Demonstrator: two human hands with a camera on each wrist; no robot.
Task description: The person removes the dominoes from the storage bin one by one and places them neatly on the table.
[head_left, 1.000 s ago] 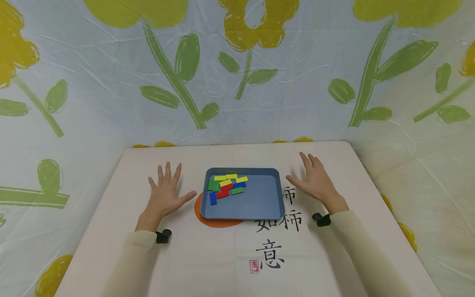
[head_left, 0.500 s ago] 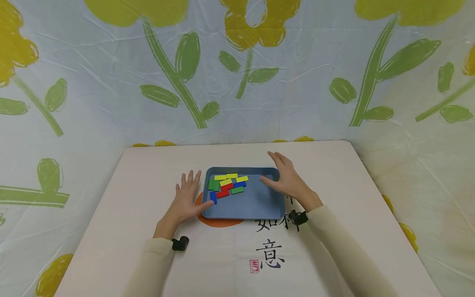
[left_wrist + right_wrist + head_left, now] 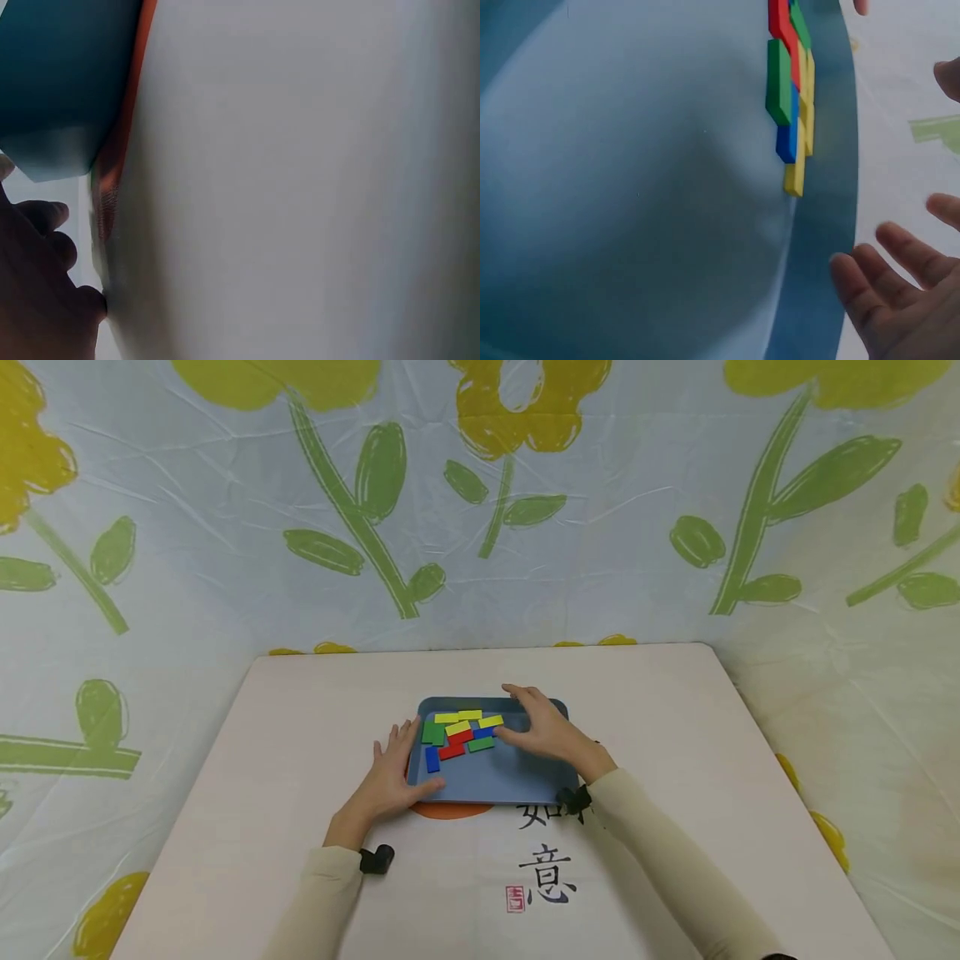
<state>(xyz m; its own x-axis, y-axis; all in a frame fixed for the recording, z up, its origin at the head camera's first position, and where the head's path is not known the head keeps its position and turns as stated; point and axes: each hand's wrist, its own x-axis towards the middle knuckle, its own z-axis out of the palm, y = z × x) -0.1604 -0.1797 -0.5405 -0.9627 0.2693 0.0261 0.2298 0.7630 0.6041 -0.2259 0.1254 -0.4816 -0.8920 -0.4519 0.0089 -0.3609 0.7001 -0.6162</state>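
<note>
A blue-grey rectangular tray (image 3: 517, 781) holds several flat rectangular blocks bunched toward its left: a blue block (image 3: 432, 760), a red block (image 3: 452, 751), green blocks (image 3: 433, 732) and yellow blocks (image 3: 470, 715). At the tray's left side is my left hand (image 3: 384, 783), fingers extended along the outside, its thumb over the front left rim. My right hand (image 3: 546, 732) hovers above the tray's right half, fingers spread and thumb stretched toward the yellow block (image 3: 491, 722) at the group's right end. In the right wrist view its fingers (image 3: 859, 289) hold nothing.
The tray stands on a pale tabletop cloth (image 3: 315, 693) with black brush characters (image 3: 547, 868) and a red seal print (image 3: 515, 898) in front. An orange printed patch (image 3: 450, 811) shows under the tray's front left. A flower-patterned curtain (image 3: 600, 552) surrounds the table.
Both hands have moved inward: the left hand to the right, up to the tray's left edge, and the right hand leftward over the tray. Tray and blocks keep their places.
</note>
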